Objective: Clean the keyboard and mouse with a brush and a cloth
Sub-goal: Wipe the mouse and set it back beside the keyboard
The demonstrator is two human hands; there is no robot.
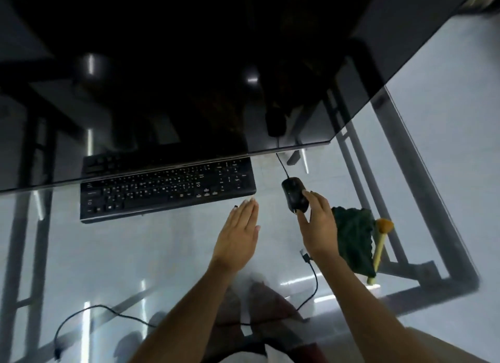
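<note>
1. Mouse: black, right of centre in the frame, on the glass. My right hand grips it from below and to the right; one fingertip rests on its right edge, the thumb lies at its lower end. Its cable runs up from its top end and goes under the dark panel.
2. Left hand: centre of frame, flat, fingers straight and together, holding nothing. Fingertips lie just below the lower right corner of the keyboard; contact with the glass I cannot tell.
3. Keyboard: black, left of centre, lying flat; its upper rows are under the panel's edge.
4. Cloth: dark green, crumpled, lower right of the mouse, just beside my right wrist.
5. Brush: pale wooden handle, orange-tan bristles at its upper end, along the right side of the cloth, its lower end partly hidden by the cloth.
6. Cable: black, loose, plug end near my right wrist, trailing down and across to the lower left of the frame.
7. Table: clear glass top; grey metal frame and pale floor visible through it.
8. Panel: large, dark, glossy, filling the upper frame.
</note>
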